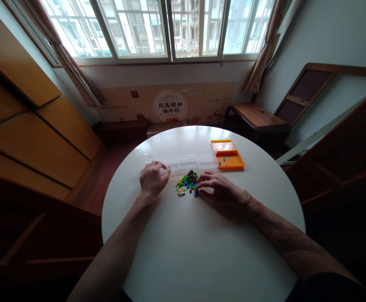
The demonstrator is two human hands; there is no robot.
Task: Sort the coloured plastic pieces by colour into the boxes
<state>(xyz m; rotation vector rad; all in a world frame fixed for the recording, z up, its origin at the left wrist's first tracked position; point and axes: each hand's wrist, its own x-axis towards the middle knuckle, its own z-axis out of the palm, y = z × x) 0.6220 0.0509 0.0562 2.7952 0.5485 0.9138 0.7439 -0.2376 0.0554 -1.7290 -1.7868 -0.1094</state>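
The toy-brick heap (186,181) lies between the loosely curled left hand (154,179) and right hand (219,186) (whether either grips anything, I can't tell); a clear divided tray (188,165) and orange case (233,159) sit beyond.

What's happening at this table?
A person is working bare-handed at a round white table. The right hand is at the edge of a pile of small coloured pieces, fingers close to a blue piece; grip unclear. The left hand is curled by the clear compartment tray. A few small blue bits lie in the orange box.
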